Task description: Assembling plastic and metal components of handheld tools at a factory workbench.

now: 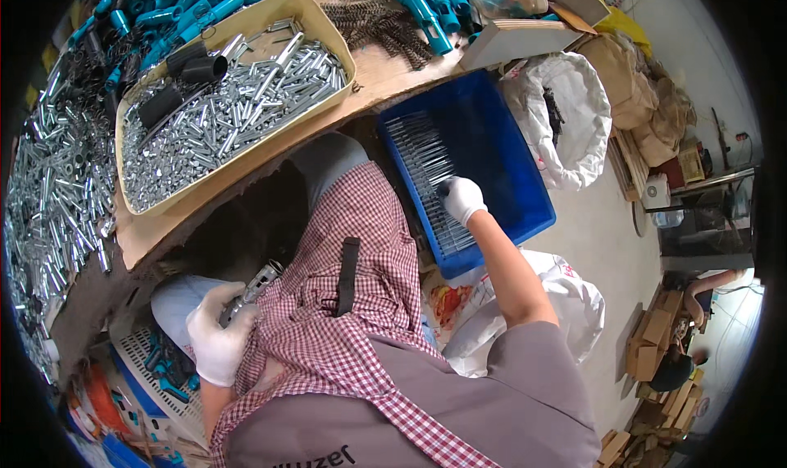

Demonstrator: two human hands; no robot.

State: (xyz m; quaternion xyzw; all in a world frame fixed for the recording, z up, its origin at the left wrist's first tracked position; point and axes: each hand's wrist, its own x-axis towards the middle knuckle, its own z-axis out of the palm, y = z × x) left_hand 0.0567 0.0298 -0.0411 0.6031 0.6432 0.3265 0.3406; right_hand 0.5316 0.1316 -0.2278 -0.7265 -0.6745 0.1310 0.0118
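My left hand [218, 337], in a white glove, is closed round a shiny metal tool [264, 278] with a tubular end, held over my lap beside the checked apron [328, 279]. Its lower part is hidden by the fingers. My right hand [462, 200], also gloved, reaches into a blue plastic bin [525, 173]. Its fingers are bent together at a row of slim metal rods [418, 144] stacked along the bin's left side. Something dark shows at the fingertips; what they grip is too small to make out.
A cream tray [348, 66] of small metal parts stands on the wooden bench [381, 79]. Teal tubes [426, 17] and dark springs [377, 25] lie behind it. White sacks [586, 99] flank the bin. A perforated basket [135, 357] sits lower left. Another person [674, 370] is far right.
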